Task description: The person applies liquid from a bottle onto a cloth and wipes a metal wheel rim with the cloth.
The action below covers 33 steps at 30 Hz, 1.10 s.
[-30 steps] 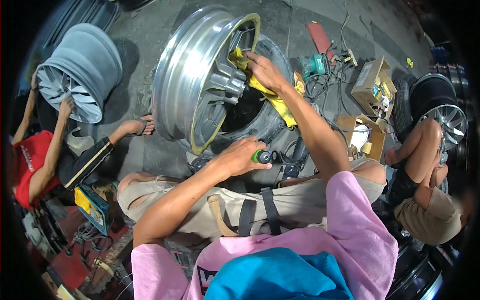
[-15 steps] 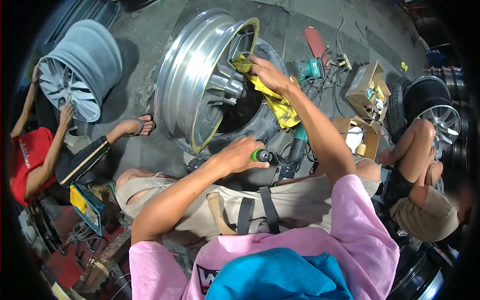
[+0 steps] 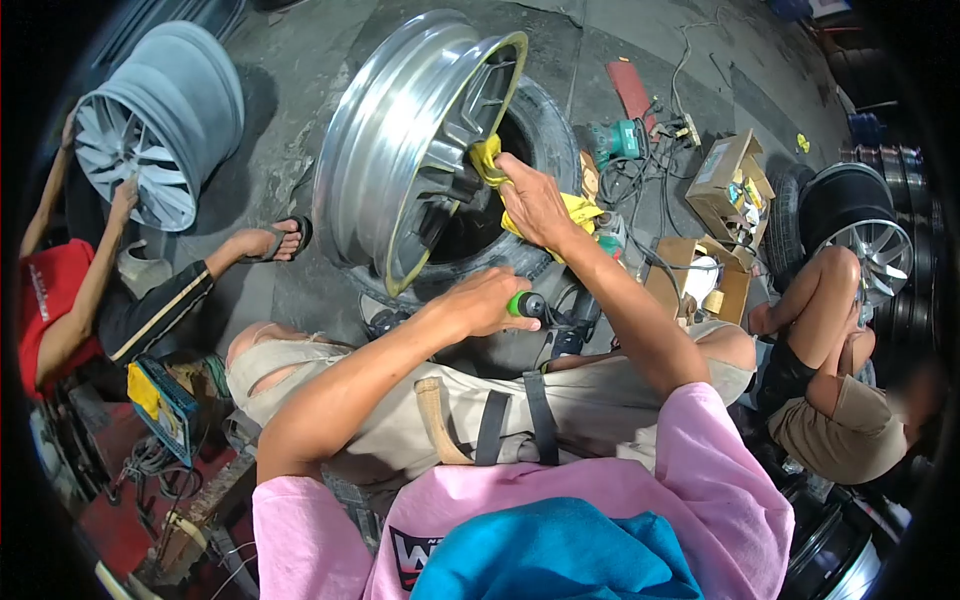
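A polished metal wheel rim point(image 3: 375, 165) stands tilted on a tire point(image 3: 556, 130) that lies on the floor in front of me. My right hand point(image 3: 533, 203) is closed around a yellow cloth point(image 3: 487, 160), whose bunched end is against the spokes near the hub. The cloth's loose end hangs out past the wrist. Lower down, near the rim's bottom edge, my left hand point(image 3: 483, 300) grips a black-and-green cylinder point(image 3: 526, 304); only one end of it shows, and its kind is unclear.
At the left, a person in red holds a grey wheel point(image 3: 195, 110). Cardboard boxes point(image 3: 735, 190), a green power tool point(image 3: 622, 140) and tangled cords lie to the right. Another person crouches beside a silver-spoked wheel point(image 3: 880, 255). A blue crate point(image 3: 165, 410) stands lower left.
My right hand has come down towards me with the yellow cloth, from the upper spokes to nearer the hub. My left hand stays nearly in place, still holding the cylinder.
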{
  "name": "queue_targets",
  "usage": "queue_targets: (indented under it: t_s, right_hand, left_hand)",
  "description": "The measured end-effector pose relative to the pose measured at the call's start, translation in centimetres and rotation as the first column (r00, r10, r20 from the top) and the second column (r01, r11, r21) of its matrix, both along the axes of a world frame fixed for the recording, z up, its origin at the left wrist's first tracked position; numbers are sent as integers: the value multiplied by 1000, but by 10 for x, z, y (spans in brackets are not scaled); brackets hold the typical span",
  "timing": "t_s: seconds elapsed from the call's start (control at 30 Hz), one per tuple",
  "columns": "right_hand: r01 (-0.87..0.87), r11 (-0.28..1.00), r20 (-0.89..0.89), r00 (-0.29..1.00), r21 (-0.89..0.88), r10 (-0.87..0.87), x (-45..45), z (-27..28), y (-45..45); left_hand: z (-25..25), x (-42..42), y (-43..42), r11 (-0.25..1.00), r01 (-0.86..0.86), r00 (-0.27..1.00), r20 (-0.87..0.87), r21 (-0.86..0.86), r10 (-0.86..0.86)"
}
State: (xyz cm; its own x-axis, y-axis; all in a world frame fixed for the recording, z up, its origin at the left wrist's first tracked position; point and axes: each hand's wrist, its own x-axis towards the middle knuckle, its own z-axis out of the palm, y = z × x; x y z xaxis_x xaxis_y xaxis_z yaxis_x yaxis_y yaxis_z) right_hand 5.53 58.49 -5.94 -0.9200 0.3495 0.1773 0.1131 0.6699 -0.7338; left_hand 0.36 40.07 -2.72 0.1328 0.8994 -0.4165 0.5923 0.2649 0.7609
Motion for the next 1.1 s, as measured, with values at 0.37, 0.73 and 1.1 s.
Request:
queue_targets:
  t_s: [0.37, 0.73, 1.1]
  right_hand:
    - [39, 999, 6, 999, 30, -40, -16, 6, -3]
    - [68, 991, -8, 998, 111, -68, -20, 1, -7]
    - [27, 987, 90, 995, 158, -41, -8, 1, -9]
  left_hand:
    - [3, -1, 2, 999, 40, 999, -7, -31, -40]
    - [3, -3, 1, 999, 19, 1000, -8, -27, -19]
    - [6, -3, 3, 997, 40, 999, -8, -59, -41]
